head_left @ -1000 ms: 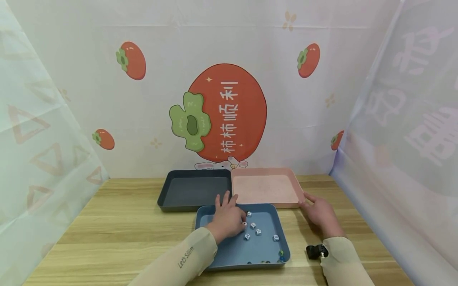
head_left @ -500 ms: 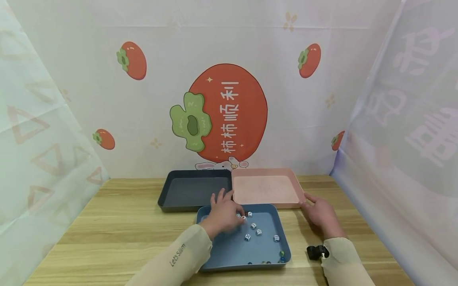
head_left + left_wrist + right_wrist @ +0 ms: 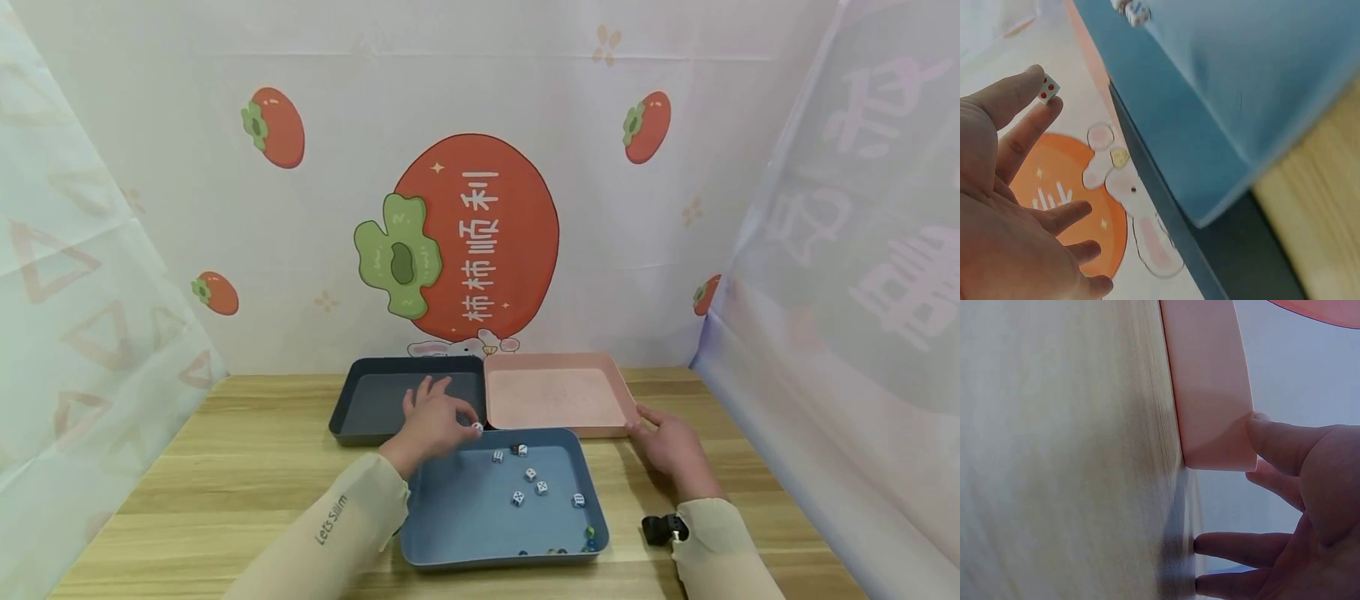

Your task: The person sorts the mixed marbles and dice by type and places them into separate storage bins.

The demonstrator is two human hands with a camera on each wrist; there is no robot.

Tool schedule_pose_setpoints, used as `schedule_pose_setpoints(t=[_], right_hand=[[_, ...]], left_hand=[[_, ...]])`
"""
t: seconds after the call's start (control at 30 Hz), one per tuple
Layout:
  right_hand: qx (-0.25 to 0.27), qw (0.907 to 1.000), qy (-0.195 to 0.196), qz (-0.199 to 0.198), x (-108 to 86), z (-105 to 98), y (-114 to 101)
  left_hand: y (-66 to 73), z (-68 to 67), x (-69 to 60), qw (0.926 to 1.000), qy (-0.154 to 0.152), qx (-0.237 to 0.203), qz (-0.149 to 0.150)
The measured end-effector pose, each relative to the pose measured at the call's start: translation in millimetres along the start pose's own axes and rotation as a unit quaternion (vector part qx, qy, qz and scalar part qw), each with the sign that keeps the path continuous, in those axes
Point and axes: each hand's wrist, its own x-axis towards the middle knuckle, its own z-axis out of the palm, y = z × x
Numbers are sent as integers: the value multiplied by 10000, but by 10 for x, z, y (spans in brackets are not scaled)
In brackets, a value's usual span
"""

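My left hand [image 3: 433,425] pinches a white die [image 3: 1049,89] between thumb and index finger, the other fingers spread. In the head view it is over the seam between the dark tray [image 3: 341,408] and the blue tray [image 3: 465,533]. Several white dice [image 3: 531,474] lie in the blue tray, and several glass marbles [image 3: 590,533] sit along its near edge and right corner. With thumb and index finger, my right hand [image 3: 671,450] holds the near right corner of the pink tray [image 3: 1210,394]; its other fingers reach down to the table.
The dark and pink trays stand side by side behind the blue one on a wooden table [image 3: 225,467]. A small black object [image 3: 663,529] is beside the right sleeve. A printed cloth [image 3: 600,250] hangs behind the table.
My left hand has picked up a die from the blue tray and moved left and back, toward the dark tray. The right hand stays at the pink tray's corner.
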Motion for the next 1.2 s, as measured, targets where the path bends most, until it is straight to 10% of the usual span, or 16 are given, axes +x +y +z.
schedule_pose_setpoints(t=[0.8,1.2], right_hand=[[-150,9996,110,-206,10,-5,30],[-159,9995,134,-232,19,24,18]], left_hand=[[-592,-544,205,9987,22,434,-259],[-837,-469,282,9967,-11,436,-689]])
